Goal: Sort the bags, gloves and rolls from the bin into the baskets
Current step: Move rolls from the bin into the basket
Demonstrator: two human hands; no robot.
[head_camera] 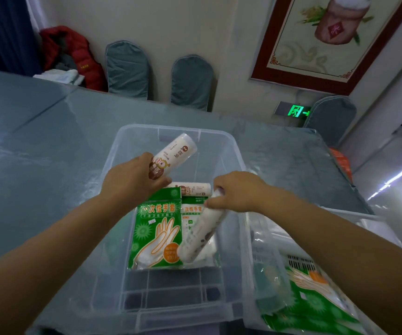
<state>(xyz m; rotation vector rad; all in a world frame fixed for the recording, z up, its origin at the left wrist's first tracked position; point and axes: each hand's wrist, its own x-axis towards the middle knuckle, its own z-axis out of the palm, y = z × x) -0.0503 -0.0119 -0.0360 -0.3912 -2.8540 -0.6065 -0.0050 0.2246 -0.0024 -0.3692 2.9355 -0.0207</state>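
A clear plastic bin (132, 139) stands on the table in front of me. My left hand (132, 180) grips a white roll (173, 155) with a brown label, lifted and tilted inside the bin. My right hand (238, 192) holds the top end of a second white roll (202, 233), which slants down over the packs. A third roll (195, 188) lies flat on the bin floor behind them. Two green-and-white glove packs (156, 233) lie side by side in the bin; the right one (191, 210) is mostly covered by the roll.
A white slatted basket (299, 262) sits at the lower right, with green glove packs (315, 301) inside it. The bin rests on a blue-grey table (38, 165). Padded chairs (127, 68) line the far edge. An orange object (340, 160) lies at the table's right edge.
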